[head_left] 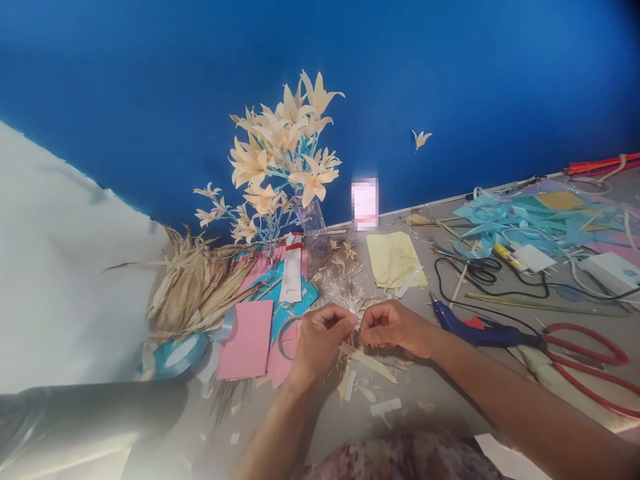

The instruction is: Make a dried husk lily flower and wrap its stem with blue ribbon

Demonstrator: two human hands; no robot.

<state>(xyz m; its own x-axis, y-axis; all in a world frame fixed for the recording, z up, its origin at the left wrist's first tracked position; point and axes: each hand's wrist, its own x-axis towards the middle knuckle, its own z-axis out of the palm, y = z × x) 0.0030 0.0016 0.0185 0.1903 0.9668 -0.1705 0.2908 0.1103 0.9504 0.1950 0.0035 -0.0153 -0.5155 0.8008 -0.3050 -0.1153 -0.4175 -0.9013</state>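
Husk strip [373, 365], pale and narrow, sits dead centre, low over the grey tabletop [440, 400], its upper end running up to where both hands meet. Left hand [320, 337] has its fingers [345, 319] pressed together, pinching that end. Right hand [395, 328] mirrors it, fingers [373, 320] nipped tight on the same spot, knuckles almost touching. Husk scraps litter the surface beneath. Just right of the right wrist lies a blue glue gun [467, 330], with red-handled scissors [585, 353] beyond. Pink paper [247, 337] lies to the left, and behind it a clear bottle [313, 227] holds cream husk flowers [283, 150].
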